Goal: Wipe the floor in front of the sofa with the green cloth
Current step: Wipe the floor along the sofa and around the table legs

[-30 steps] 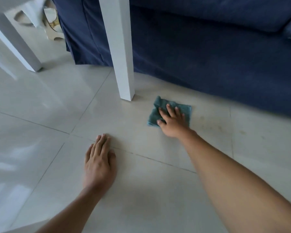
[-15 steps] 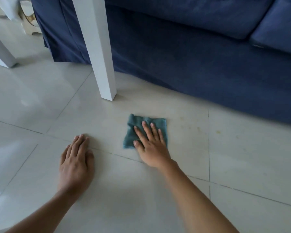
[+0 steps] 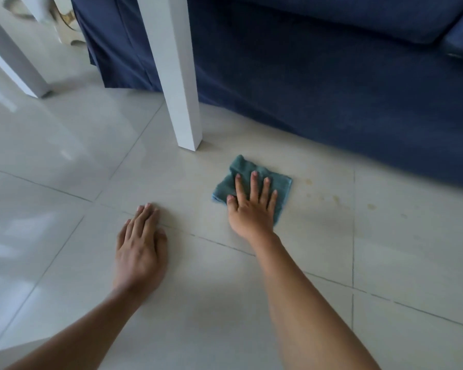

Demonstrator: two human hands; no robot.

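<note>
Right hand (image 3: 253,209) is flat on the green cloth (image 3: 254,182), fingers (image 3: 253,182) spread wide and pressed down, palm covering the cloth's near half so its near edge is hidden under the hand. The cloth looks folded into a rough square, lying on the pale tiled floor (image 3: 385,249) just in front of the sofa (image 3: 332,89), a little to the right of the white table leg (image 3: 177,76) and apart from it. Left hand (image 3: 141,249) is planted palm-down on the bare tile, fingers together and straight, holding nothing, its fingertips at a grout line. It sits well apart from the cloth.

To the right of the cloth, faint yellowish stains (image 3: 337,198) dot the tile; they are small and hard to make out clearly. The sofa's dark blue skirt reaches the floor, so what lies beneath it cannot be seen, and its seat cushions are cut off by the top and right edges. The table leg runs out of the top of the view, so the worktop above it is out of sight. A second white leg (image 3: 14,57) stands at far left, also cut off. Behind it is a blurred pale object (image 3: 62,25) with a gold-coloured detail, impossible to identify. Both forearms run off the bottom edge.
</note>
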